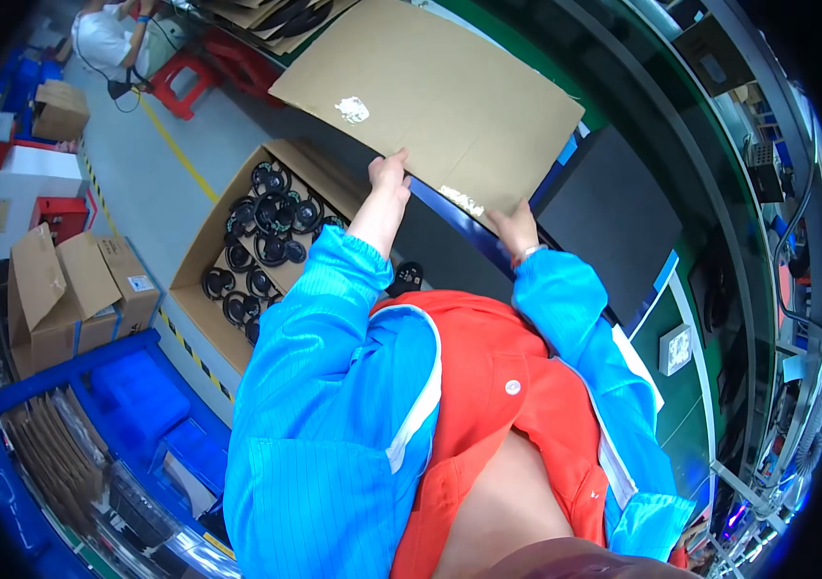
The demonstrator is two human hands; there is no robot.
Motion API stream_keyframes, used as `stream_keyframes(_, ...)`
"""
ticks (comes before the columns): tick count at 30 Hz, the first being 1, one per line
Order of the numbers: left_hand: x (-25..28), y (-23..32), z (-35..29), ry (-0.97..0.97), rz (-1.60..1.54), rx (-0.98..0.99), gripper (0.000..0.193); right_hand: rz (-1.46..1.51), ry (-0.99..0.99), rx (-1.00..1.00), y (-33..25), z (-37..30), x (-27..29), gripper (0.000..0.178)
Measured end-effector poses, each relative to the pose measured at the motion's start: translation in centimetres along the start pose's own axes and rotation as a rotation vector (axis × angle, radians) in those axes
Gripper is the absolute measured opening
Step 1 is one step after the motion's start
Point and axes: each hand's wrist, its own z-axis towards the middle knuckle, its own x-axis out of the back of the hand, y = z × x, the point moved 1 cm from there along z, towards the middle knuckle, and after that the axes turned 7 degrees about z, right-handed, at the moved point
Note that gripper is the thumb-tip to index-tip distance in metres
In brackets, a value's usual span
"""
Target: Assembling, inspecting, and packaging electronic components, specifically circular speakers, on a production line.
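Note:
A large flat sheet of brown cardboard lies tilted in front of me over the work table. Pale torn patches mark its surface near the left side and along the near edge. My left hand grips the near edge toward its left, fingers closed and partly hidden. At the near right corner, my right hand also closes on the sheet. Below and left of my left hand stands an open cardboard box holding several black ring-shaped parts on a cardboard layer.
Right of the sheet is a dark flat panel on the green table, with a small white block. At left are another cardboard box and a blue crate. Farther off, a person sits near red stools.

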Motion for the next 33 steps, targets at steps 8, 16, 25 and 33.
stream_keyframes(8,0.0,3.0,-0.2,0.039,-0.004,0.105,0.026,0.340,0.133,-0.481,-0.5,3.4,-0.7,0.043)
stream_keyframes(16,1.3,6.9,-3.1,-0.272,-0.142,-0.111,0.028,0.889,-0.096,-0.234,-5.3,2.6,-0.4,0.032)
stream_keyframes(25,0.5,12.2,-7.4,-0.475,-0.031,-0.264,0.039,1.354,-0.228,-0.370,-12.0,4.4,4.4,0.032)
stream_keyframes(33,1.6,10.8,-10.1,-0.471,-0.177,-0.363,0.052,1.157,-0.244,-0.228,-16.9,-0.1,11.1,0.026)
